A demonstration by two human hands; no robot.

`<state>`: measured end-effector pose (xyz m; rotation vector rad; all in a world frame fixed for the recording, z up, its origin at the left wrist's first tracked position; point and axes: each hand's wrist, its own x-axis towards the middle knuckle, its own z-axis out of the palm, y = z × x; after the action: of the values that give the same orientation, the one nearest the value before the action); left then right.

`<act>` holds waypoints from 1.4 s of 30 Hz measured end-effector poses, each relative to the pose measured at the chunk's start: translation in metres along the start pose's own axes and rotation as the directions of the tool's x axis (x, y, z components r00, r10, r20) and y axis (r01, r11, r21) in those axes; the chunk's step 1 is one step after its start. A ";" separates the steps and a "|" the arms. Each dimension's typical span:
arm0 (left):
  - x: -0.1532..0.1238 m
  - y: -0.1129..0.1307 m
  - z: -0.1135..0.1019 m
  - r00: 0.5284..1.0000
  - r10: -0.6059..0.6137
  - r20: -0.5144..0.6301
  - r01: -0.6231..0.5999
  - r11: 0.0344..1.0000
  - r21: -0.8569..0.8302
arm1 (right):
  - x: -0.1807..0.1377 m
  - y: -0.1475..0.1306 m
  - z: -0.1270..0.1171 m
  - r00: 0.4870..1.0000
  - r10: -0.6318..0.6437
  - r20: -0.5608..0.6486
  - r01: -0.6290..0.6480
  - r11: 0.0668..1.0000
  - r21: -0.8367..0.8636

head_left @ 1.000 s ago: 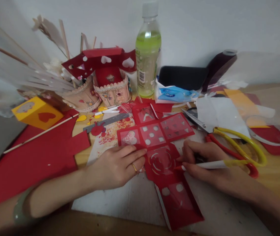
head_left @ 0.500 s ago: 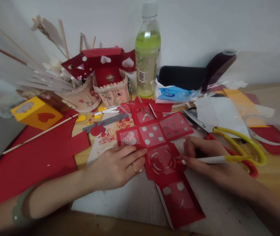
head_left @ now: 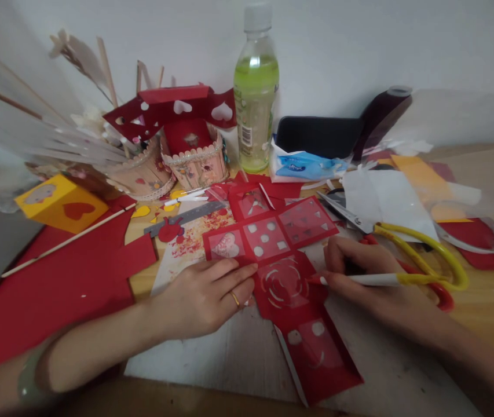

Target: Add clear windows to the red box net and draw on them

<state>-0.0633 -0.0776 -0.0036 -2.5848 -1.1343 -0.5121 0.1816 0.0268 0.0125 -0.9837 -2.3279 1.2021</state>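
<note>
Red paper cross (head_left: 284,284) lies unfolded at the middle of the table, mostly over a white board (head_left: 216,362), between the two hands; six panels, all with cut-outs — heart, round and square holes, triangles, ring-like slits, two round holes over a curve, plus a top one too blurred to name; paler film-like patches show over the cut areas, so cutting and backing look mostly done; the panels lie flat and unjoined, with narrow flaps standing up along the lowest one, so assembly looks undone; a pale strip runs down that panel's left edge, can't tell if it's tape or liner. Left hand (head_left: 209,298) lies fingers forward on the left edge of the ring panel, seemingly steadying it; thumb hidden, can't tell if it pinches the paper; right hand (head_left: 381,304) grips a white pen-like tool (head_left: 372,280), red tip at the ring panel's right side — contact can't be told; scissors (head_left: 362,222) lie just beyond the right hand, not held; yellow box (head_left: 62,202) sits folded up at far left with a red heart on its side; another red cut-out piece (head_left: 160,110) stands at the back by the bottle (head_left: 255,110), partly folded.
</note>
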 end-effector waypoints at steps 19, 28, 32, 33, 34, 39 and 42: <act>0.000 0.000 -0.001 1.000 0.000 -0.008 0.000 1.000 0.001 | -0.001 -0.001 0.000 1.000 0.015 -0.018 -0.015 1.000 0.011; 0.000 -0.001 0.000 1.000 0.010 0.004 -0.010 1.000 -0.008 | 0.000 -0.006 0.001 0.997 0.032 0.069 -0.038 0.996 0.076; 0.000 0.000 0.000 1.000 0.004 -0.012 -0.004 1.000 0.005 | -0.001 -0.003 0.000 1.000 0.030 0.008 -0.031 0.998 0.049; 0.000 0.000 0.000 1.000 0.005 -0.011 -0.005 1.000 0.007 | -0.001 -0.003 0.000 1.000 0.030 0.010 -0.030 0.998 0.046; 0.000 0.000 -0.001 1.000 0.007 -0.008 -0.006 1.000 0.007 | -0.002 -0.003 0.000 0.999 0.029 0.022 -0.030 0.998 0.049; 0.000 0.000 -0.001 1.000 0.010 0.014 -0.010 1.000 -0.003 | -0.002 -0.005 0.001 0.998 0.012 0.065 -0.017 0.997 0.072; 0.000 0.000 -0.001 1.000 0.012 0.010 -0.011 1.000 -0.011 | -0.001 -0.007 0.003 0.997 -0.017 0.069 0.012 0.997 0.073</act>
<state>-0.0637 -0.0778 -0.0032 -2.6043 -1.1222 -0.5050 0.1779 0.0215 0.0168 -0.9126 -2.3219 1.3260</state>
